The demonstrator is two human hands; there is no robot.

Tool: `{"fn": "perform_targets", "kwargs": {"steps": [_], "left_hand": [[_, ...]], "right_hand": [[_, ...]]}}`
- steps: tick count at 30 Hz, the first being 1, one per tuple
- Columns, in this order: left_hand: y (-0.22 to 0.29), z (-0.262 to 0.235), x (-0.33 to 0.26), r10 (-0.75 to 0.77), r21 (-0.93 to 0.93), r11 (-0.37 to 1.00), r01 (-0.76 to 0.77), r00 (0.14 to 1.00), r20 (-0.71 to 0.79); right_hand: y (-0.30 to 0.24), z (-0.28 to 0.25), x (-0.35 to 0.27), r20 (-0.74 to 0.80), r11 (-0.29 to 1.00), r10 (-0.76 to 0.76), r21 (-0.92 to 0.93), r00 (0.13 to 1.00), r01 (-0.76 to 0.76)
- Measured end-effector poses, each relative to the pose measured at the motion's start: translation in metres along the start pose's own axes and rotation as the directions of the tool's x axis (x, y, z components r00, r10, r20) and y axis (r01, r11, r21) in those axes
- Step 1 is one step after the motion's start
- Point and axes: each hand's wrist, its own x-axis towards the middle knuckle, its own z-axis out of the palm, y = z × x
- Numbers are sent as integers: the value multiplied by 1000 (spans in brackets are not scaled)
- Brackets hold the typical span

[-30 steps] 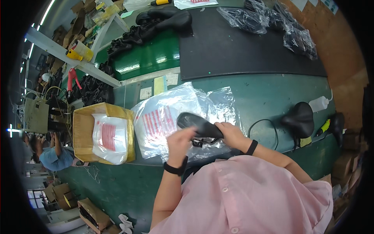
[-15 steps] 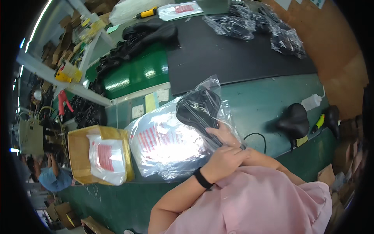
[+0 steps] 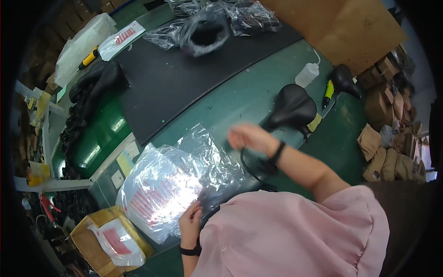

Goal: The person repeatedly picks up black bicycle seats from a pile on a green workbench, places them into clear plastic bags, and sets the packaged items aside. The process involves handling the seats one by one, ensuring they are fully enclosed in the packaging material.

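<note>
left hand: low by the pink sleeve, fingers curled together, fingertips touching the near edge of the clear crinkled plastic bag with red print; whether it actually pinches the film cannot be told.

right hand: lifted and blurred above the bag's far right corner, fingers loosely bunched, nothing visibly held; black band at the wrist.

clear plastic bag: flat on the green bench, directly ahead of the left hand and below-left of the right. long axis runs from near-left to far-right, toward the right hand. the left hand is nearer. contents: a dark shape shows dimly by the near edge; kind not clear.

black padded bicycle saddle: beyond the right hand, bare on the bench, apart from it.

white squeeze bottle: just past the saddle.

black rubber mat: well ahead of both hands; at its far end, bagged dark items.

open brown cardboard box: left of the left hand, holding a white red-printed bag.
</note>
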Motion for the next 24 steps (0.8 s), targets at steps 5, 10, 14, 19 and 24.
{"fn": "perform_targets", "kwargs": {"steps": [5,10,14,19,24], "left_hand": [[-12,-2,-22,-23,-8,1000,22,995,-94],[-6,23,-52,8,138,990,4,996,-88],[-14,35,-103,-26,148,988,44,992,-121],[-43,28,-178,-76,28,996,85,968,-238],[-84,5,-244,-82,-382,922,-66,929,-360]], "right_hand": [[62,-53,-88,-316,732,-26,640,948,234],[20,-89,-52,-516,361,-334,703,789,612],[-2,-100,-47,-491,293,-310,765,814,573],[30,-17,-128,-148,683,-442,584,885,439],[78,118,-191,120,955,-250,-132,961,265]]}}
